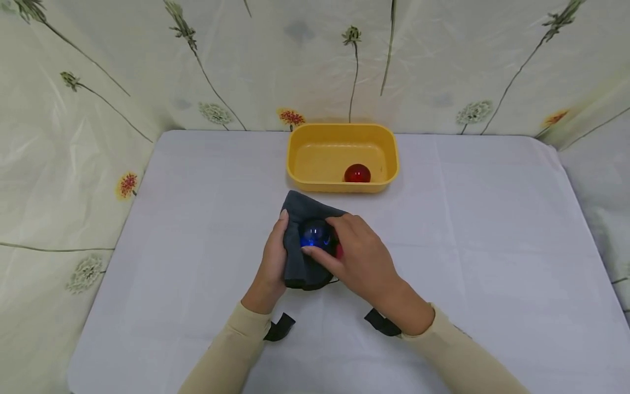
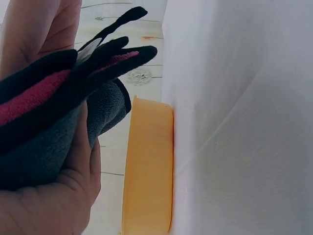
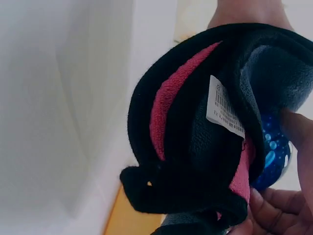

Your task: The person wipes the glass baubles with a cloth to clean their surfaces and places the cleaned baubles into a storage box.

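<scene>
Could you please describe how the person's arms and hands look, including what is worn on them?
Both arms wear beige sleeves reaching the wrists. The left hand and right hand wear no gloves. A black strap-like piece sticks out beside each wrist.

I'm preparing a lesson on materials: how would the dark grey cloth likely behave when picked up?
The dark grey cloth is probably floppy: it lies bent and folded in the left hand. It is likely not slippery, since its surface looks fuzzy in the wrist views. It seems unlikely to break, being soft-looking fabric.
</scene>
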Tool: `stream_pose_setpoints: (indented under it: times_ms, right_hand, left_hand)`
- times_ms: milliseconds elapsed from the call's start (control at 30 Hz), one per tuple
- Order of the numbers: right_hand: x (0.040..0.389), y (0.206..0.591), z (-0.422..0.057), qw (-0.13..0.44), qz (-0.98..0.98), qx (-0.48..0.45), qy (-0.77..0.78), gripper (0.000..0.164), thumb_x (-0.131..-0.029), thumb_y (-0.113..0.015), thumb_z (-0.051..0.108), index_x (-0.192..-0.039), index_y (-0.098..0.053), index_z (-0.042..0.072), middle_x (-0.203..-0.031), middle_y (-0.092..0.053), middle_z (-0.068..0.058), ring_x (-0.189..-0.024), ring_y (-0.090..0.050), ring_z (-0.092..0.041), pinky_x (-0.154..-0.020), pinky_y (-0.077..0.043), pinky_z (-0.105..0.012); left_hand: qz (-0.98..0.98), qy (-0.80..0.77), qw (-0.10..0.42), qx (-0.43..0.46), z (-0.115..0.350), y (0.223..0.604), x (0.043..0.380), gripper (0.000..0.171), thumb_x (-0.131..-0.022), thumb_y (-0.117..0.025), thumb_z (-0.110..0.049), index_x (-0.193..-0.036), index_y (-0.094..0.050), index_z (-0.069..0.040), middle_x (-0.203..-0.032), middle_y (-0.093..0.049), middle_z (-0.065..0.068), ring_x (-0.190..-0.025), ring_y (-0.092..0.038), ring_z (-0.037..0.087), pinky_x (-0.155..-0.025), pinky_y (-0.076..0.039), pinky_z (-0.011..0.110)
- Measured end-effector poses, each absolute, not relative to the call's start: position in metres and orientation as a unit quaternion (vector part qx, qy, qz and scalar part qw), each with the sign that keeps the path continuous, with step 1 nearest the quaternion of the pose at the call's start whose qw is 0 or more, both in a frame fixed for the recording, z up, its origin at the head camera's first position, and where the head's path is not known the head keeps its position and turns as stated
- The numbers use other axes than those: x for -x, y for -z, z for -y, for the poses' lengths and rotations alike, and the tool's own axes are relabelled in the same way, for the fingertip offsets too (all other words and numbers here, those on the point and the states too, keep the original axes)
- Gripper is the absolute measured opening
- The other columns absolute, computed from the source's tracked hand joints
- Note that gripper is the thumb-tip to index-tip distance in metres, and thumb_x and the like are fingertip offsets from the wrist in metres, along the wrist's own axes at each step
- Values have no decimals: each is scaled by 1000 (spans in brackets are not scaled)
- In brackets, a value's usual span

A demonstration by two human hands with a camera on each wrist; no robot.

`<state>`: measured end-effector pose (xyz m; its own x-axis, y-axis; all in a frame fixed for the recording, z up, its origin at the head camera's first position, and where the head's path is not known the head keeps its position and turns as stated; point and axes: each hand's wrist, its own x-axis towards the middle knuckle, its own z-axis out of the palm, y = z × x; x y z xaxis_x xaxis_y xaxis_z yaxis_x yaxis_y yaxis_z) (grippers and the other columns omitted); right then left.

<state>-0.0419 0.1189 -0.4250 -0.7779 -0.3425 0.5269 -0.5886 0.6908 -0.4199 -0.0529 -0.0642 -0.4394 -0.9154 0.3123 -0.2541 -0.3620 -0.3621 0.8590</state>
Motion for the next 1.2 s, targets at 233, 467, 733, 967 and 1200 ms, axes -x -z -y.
stream_pose_setpoints:
  times_ms: [233,467,733,967,1200]
  right_hand:
    - [42,422,-122,164,903,-271,-290,73,-85,-88,40,-138,-60,-3,-113,-66,-17,-104,-63,-29,-90,-58,-41]
    - [46,418,-137,104,892,-323,-297,73,-93,-82,26,-156,-49,15,-116,-63,-10,-103,-58,-22,-88,-57,-37]
    - [48,418,-138,100,890,-329,-299,67,-92,-82,28,-150,-54,8,-116,-65,-10,-103,-60,-23,-90,-57,-38]
    - [48,419,-138,112,892,-328,-288,69,-91,-84,30,-149,-56,7,-114,-65,-11,-101,-59,-23,-88,-58,-38]
    - [49,420,-140,130,889,-338,-280,72,-88,-87,32,-147,-56,6,-113,-65,-12,-100,-60,-25,-88,-58,-38]
  left_hand:
    - [-510,-836,200,43,66,440,55,71,-107,-28,-65,-163,-26,-21,-152,-37,8,-132,-39,23,-112,-33,41]
    - [-478,-857,181,68,64,440,55,67,-109,-21,-57,-160,-32,-14,-146,-43,6,-128,-44,18,-116,-31,43]
    - [-483,-852,189,76,62,443,55,69,-109,-21,-57,-161,-31,-13,-148,-42,8,-128,-42,19,-119,-26,48]
    - [-477,-855,197,51,62,442,56,73,-107,-25,-65,-161,-30,-16,-147,-41,7,-130,-41,20,-119,-26,47]
    - [-468,-856,213,53,61,439,54,63,-110,-33,-51,-162,-27,-15,-147,-40,6,-129,-42,19,-119,-26,46]
